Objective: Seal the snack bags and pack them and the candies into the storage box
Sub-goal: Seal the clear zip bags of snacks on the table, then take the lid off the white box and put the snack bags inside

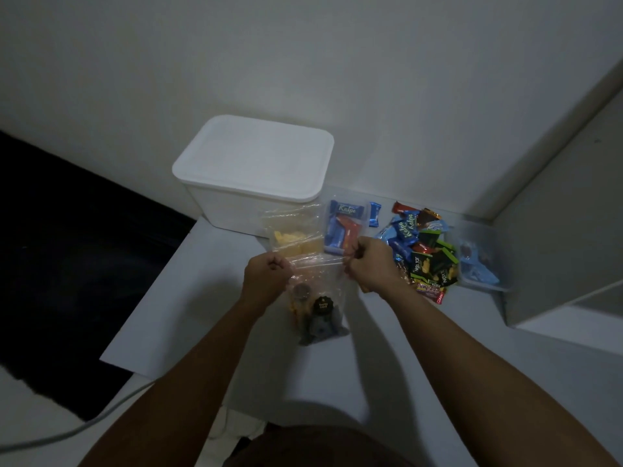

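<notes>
"Kalpa" wrappers (408, 227) (blue) beside "Nextar" packets (435, 267)

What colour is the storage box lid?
White, matching the storage box under it; the lid shows plainly in the head view.

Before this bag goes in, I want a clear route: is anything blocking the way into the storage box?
Yes. The white lid sits on the storage box, covering its opening. Both hands pinch the clear bag, so neither is free to lift it.
</notes>
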Demonstrator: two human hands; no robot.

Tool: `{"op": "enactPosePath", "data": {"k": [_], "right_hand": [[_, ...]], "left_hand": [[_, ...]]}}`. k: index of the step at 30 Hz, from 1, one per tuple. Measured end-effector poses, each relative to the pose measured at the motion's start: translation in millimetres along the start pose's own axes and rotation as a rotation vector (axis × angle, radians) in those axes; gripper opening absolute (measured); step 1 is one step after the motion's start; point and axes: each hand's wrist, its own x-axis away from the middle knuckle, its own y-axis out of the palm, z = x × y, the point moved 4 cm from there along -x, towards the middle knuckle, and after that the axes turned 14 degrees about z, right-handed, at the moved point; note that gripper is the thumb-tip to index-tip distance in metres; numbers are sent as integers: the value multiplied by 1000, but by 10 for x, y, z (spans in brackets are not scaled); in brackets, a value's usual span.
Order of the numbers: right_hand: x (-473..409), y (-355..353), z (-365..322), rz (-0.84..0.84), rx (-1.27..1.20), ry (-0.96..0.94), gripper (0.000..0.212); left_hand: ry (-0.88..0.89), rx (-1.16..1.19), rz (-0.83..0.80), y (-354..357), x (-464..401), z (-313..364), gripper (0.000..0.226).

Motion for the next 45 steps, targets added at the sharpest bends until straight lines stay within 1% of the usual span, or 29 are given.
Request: {"op": "enactPosePath", "data": {"k": [3, 7, 10, 11, 14, 16, 19, 22, 24, 26, 27, 30, 32, 33, 36, 37, 42, 45], "right_hand": [[-43, 53, -2, -10, -19, 30, 27], [-109, 94, -26, 1, -42, 36, 20], [-162, 113, -39, -19, -34, 45, 12], [-191, 112, -44, -18, -21, 38, 12], [-310, 104, -87, 16, -3, 2, 11], [-397, 93, -151, 36, -2, -5, 7], [-528, 84, -310, 46, -32, -22, 10], [-670, 103, -487, 66, -30, -41, 17], [-771, 131, -564, 87, -35, -40, 12], [-877, 182, -638, 113, -48, -31, 6], [-925, 205, -677, 127, -43, -21, 6], [-1055, 268, -764, 151, -19, 40, 13], [-1133, 309, -814, 156, -13, 83, 21], [-1174, 326, -836, 160, -5, 104, 23], [-1256, 364, -906, 150, 28, 158, 24], [-1278, 376, -925, 147, 29, 175, 24], [-1359, 417, -971, 165, 11, 242, 30], [-1371, 430, -990, 181, 22, 263, 28]], "left_hand": [[9, -18, 8, -12, -65, 0, 25], [34, -50, 17, 1, -166, 34, 27], [66, -72, 33, -3, -249, 46, 10], [73, -71, 42, -14, -279, 56, 10], [48, -32, 122, -105, -418, 111, 21], [8, 11, 162, -199, -515, 213, 16], [-33, 58, 255, -373, -689, 389, 6], [-4, 53, 376, -580, -922, 552, 6], [2, 47, 428, -691, -1083, 636, 15], [-20, 17, 470, -810, -1253, 713, 31], [-33, -2, 489, -872, -1340, 743, 38], [-102, -47, 466, -1013, -1626, 773, 61], [-163, -55, 452, -1081, -1835, 732, 65], [-193, -50, 446, -1113, -1903, 731, 64], [-228, -35, 439, -1172, -2013, 785, 46], [-225, -41, 433, -1179, -2071, 779, 43], [-220, -95, 418, -1241, -2287, 734, 40], [-213, -122, 433, -1279, -2364, 712, 34]]}}
